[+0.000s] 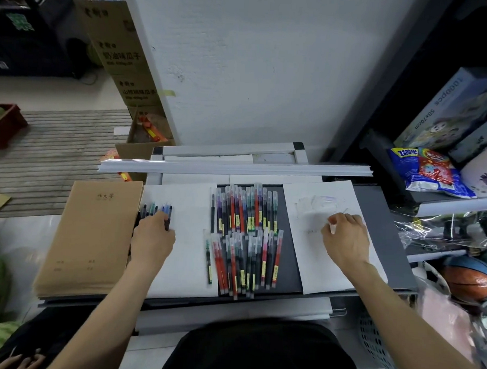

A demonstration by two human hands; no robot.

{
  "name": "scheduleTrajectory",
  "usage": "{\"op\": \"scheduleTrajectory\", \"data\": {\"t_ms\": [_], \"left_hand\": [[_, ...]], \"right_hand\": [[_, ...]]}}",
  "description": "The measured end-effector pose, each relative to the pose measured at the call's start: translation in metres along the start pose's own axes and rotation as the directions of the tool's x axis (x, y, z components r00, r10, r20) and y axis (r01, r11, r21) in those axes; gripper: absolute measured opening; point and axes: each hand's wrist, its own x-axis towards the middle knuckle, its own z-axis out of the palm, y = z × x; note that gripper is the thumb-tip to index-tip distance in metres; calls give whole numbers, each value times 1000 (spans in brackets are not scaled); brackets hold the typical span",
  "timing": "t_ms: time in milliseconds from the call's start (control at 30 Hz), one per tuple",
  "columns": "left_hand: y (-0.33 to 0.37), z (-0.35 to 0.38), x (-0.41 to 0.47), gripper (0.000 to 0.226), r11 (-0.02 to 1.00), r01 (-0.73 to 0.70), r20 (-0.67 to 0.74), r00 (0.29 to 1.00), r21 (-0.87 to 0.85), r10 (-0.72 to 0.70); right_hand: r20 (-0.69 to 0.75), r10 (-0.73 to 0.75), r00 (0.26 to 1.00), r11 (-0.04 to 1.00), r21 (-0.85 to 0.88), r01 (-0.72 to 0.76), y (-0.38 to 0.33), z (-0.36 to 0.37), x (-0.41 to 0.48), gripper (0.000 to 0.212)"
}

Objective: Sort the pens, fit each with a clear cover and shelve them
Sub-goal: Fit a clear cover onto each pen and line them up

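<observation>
While the left hand (152, 236) grips uncapped pens (157, 209) beneath it, the right hand (346, 240) pinches a clear cover (332, 228).

left grip (153, 237) holds bare pens (164, 210) | right grip (346, 237) pinches clear cover (332, 228) | covered pens (245, 235) lie between them

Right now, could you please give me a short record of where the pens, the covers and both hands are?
left hand: rests on the uncovered pens; grip unclear
uncovered pens: on white paper, beside the brown notebooks
right hand: seems to pinch one clear cover
loose covers: small pile on the right white sheet
covered pens: two rows in the middle, on the dark board
</observation>
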Motion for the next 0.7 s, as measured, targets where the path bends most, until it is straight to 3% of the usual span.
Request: {"op": "scheduleTrajectory", "data": {"t_ms": [100, 300, 400, 567, 700], "left_hand": [[2, 5, 5, 8, 995, -18, 9, 1000, 98, 17], [12, 7, 3, 15, 995, 19, 41, 999, 96, -23], [28, 0, -11, 23, 999, -6, 36, 999, -37, 7], [72, -19, -50, 11, 962, -74, 110, 988, -263, 106], [106, -28, -89, 18, 843, -53, 254, 942, -535, 220]], "right_hand": [[50, 29, 998, 966, 254, -40, -17, -4, -7, 16], [175, 56, 983, 759, 632, -156, -49, -26, -29, 25], [240, 33, 970, 577, 788, -215, -60, -32, -37, 25], [359, 24, 933, 263, 898, -353, -77, -43, -47, 19], [392, -16, 920, 180, 906, -383, -88, -52, -51, 26]]}}
